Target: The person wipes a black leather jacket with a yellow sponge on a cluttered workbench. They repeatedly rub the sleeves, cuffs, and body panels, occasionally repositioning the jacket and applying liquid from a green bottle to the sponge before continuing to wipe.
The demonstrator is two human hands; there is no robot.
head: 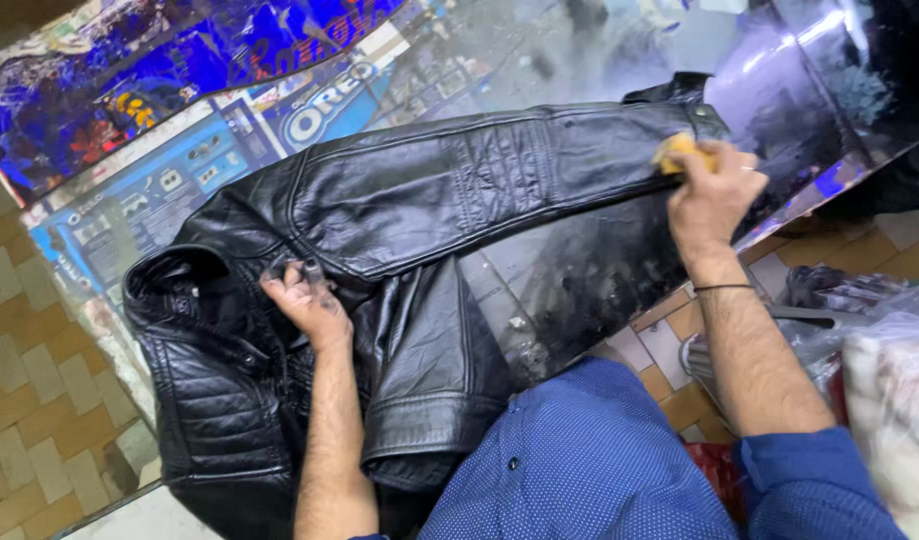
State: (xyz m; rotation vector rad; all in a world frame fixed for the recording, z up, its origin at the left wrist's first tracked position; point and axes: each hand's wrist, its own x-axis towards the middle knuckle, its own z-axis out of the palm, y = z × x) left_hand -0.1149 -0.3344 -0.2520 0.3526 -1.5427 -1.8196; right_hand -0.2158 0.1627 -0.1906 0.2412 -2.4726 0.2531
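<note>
A black leather jacket [409,200] lies spread across a glass-topped counter [619,60], one sleeve stretched out toward the right. My left hand [304,300], stained dark, presses flat on the jacket near the collar and shoulder. My right hand [712,195] is closed on a small yellow sponge [676,152] and holds it against the cuff end of the stretched sleeve. A thin black band circles my right wrist. I wear a blue dotted shirt [589,460].
Blue printed packaging [159,70] shows under the glass at the upper left. The counter's edge runs diagonally at the right. Plastic bags [879,340] lie at the right on the tiled floor [29,400]. Dark smudges mark the glass near the sleeve.
</note>
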